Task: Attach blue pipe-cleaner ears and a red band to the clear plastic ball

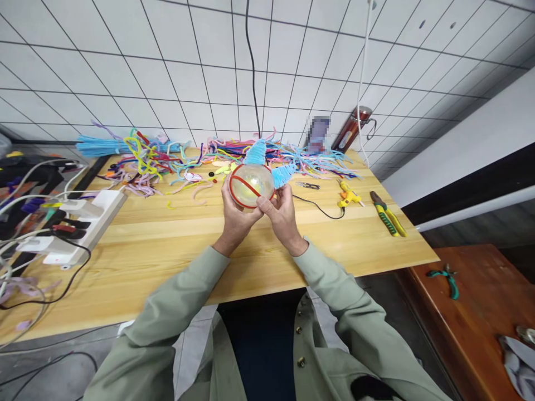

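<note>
Between both hands, above the wooden table point(175, 245), is a clear round ball point(246, 186). A red pipe-cleaner band point(246, 185) crosses its face, and another red strip rings its edge. Two light blue pointed pieces point(256, 151), wound from fuzzy pipe cleaner, stick out at its top and upper right. My left hand point(236, 220) is closed around the ball's left and lower side. On the lower right, my right hand point(282, 214) grips it, with the thumb pressed near the red band's end. The fingers behind the ball are partly hidden.
Along the wall lie heaps of coloured pipe cleaners point(146, 156). At right are small snips point(308, 185), a yellow glue gun point(349, 195) with a cord, and pliers point(388, 214). A red-brown flask point(352, 128) stands behind; a white power strip point(94, 223) with cables is at left.
</note>
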`<action>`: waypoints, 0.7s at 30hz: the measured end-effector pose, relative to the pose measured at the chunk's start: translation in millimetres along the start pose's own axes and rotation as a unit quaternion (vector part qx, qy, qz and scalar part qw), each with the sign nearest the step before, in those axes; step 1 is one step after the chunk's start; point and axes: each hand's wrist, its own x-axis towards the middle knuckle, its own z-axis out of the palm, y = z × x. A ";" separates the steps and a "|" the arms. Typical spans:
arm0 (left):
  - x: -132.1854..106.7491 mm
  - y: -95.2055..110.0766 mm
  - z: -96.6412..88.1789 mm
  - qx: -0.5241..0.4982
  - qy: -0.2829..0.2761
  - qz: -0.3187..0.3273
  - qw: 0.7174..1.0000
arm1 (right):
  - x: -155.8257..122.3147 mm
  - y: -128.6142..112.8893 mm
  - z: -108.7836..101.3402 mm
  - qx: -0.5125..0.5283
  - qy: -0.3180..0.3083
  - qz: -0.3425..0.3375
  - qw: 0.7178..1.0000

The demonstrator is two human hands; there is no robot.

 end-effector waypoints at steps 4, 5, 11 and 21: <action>-0.1 -0.8 0.0 0.000 0.003 -0.001 1.000 | -0.1 1.6 -0.5 0.007 0.003 -0.003 1.000; -0.4 -0.6 0.0 -0.002 0.004 0.001 1.000 | -0.2 1.4 -0.1 0.007 0.001 -0.002 1.000; -4.0 0.9 -0.3 0.030 0.030 0.033 0.999 | -1.2 -3.8 8.3 0.020 0.006 0.008 1.000; -4.2 -5.8 -3.8 0.065 0.030 0.084 0.994 | -4.7 -2.5 13.3 0.056 0.003 0.008 0.998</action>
